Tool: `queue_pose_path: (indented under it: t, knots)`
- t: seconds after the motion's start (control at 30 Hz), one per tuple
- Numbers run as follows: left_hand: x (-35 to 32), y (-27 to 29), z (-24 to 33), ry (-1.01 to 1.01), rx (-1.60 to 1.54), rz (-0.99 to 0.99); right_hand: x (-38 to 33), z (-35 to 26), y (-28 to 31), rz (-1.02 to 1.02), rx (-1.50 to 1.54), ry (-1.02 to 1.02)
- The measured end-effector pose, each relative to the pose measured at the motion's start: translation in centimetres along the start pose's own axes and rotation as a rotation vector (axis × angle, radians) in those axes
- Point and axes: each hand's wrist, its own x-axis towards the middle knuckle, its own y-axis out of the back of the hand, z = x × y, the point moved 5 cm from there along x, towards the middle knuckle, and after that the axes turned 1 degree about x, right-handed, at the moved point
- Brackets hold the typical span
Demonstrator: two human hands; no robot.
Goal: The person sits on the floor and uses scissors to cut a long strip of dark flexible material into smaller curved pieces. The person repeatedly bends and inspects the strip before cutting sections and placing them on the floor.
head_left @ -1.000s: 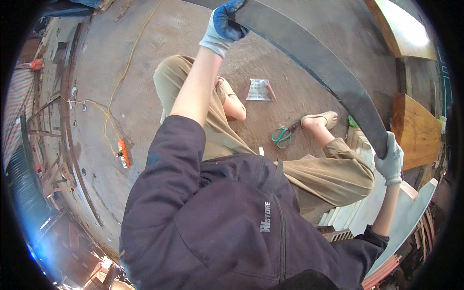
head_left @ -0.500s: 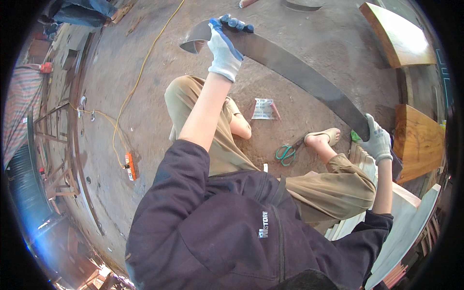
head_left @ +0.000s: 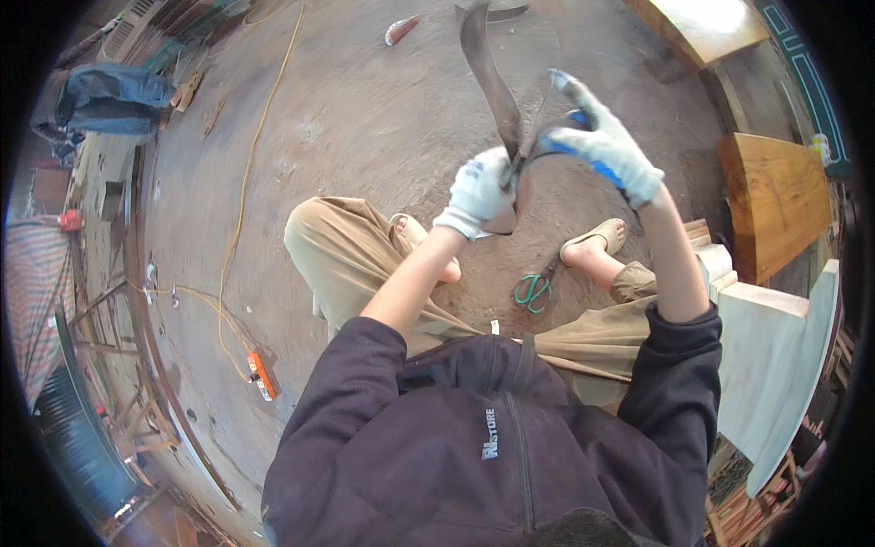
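Note:
A long, dark grey flexible strip, like a sanding belt (head_left: 489, 77), is bunched in my left hand (head_left: 483, 190). One length rises from the grip toward the far floor, and a curled part hangs below. My left fingers are wrapped round it. My right hand (head_left: 606, 150), in a white glove with a blue palm, is just to the right, its fingers spread. Part of the strip reaches its thumb side; motion blur there hides the exact contact. Green-handled scissors (head_left: 532, 292) lie on the floor beside my right foot.
An orange power strip (head_left: 262, 376) with a yellow cord (head_left: 244, 196) lies at left. Wooden blocks (head_left: 775, 201) and pale moulded wood pieces (head_left: 766, 337) stand at right. Another curled dark strip (head_left: 506, 13) and a small red-and-white item (head_left: 401, 30) lie far off. Someone's jeans-clad legs (head_left: 118, 96) show at upper left.
The strip was stretched between both hands; now it is gathered at the left hand. My left hand came down and right, while my right hand left its end and moved up and inward.

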Motion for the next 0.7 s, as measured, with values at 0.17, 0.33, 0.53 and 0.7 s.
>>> queue_pose_path:
  t: [0.17,0.33,0.53,0.7]
  knots:
    - [-2.8,-2.4,1.2,-0.127,0.193,-0.273,-1.7,0.2,-2.9,-0.177,-0.331,-0.084]
    - [-4.8,-1.1,-0.6,-0.099,-0.086,-0.708,-4.1,6.5,-2.9,-0.107,-0.1,-0.207]
    - [0.4,5.4,1.0,0.308,-0.791,-0.349,-4.2,5.3,-3.6,-0.078,-0.585,-0.291]
    - [2.2,5.7,7.8,0.123,-0.155,0.174,-3.3,4.5,-4.9,-0.003,-0.723,-0.094]
